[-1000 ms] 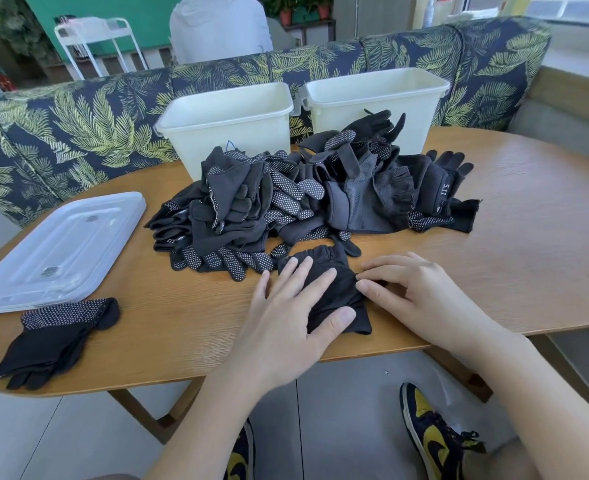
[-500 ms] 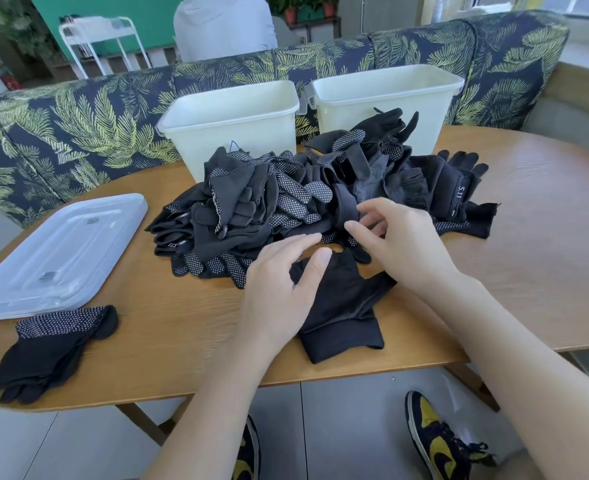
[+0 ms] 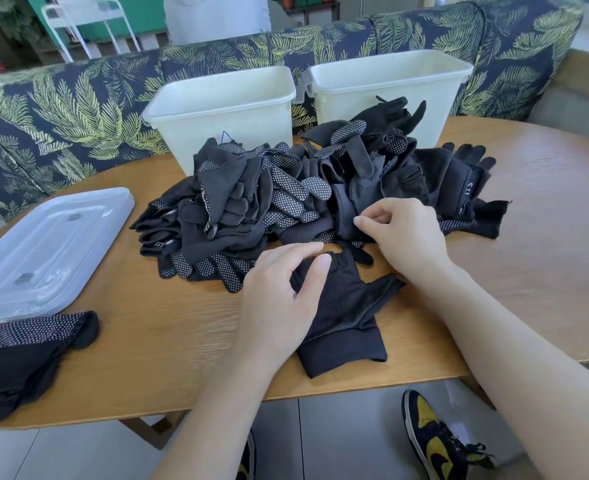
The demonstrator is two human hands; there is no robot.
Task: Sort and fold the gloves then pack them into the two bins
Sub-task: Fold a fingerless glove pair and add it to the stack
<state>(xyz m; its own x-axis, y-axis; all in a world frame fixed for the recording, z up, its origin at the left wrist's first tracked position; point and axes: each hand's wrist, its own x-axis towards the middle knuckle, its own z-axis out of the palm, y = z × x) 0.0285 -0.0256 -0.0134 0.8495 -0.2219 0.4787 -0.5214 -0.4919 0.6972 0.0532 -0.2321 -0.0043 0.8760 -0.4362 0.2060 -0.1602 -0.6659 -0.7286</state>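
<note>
A heap of black gloves [image 3: 272, 209], many with white grip dots, lies mid-table in front of two pale bins, the left bin [image 3: 224, 112] and the right bin [image 3: 421, 81]. One plain black glove [image 3: 345, 317] lies flat at the near edge, cuff toward me. My left hand [image 3: 279, 303] rests on that glove's left side, fingers straight and thumb on the fabric. My right hand [image 3: 407, 237] has its fingers curled, pinching a dark glove at the front of the heap. A folded dotted pair [image 3: 26, 351] lies at the near left.
A clear plastic lid [image 3: 44, 251] lies on the left of the wooden table [image 3: 545, 237]. A leaf-print sofa back runs behind the bins. My yellow and black shoes show below the table's front edge.
My right hand left the flat glove and reached up into the heap, where it now pinches a glove. The flat glove has spread open, and my left hand stayed on it.
</note>
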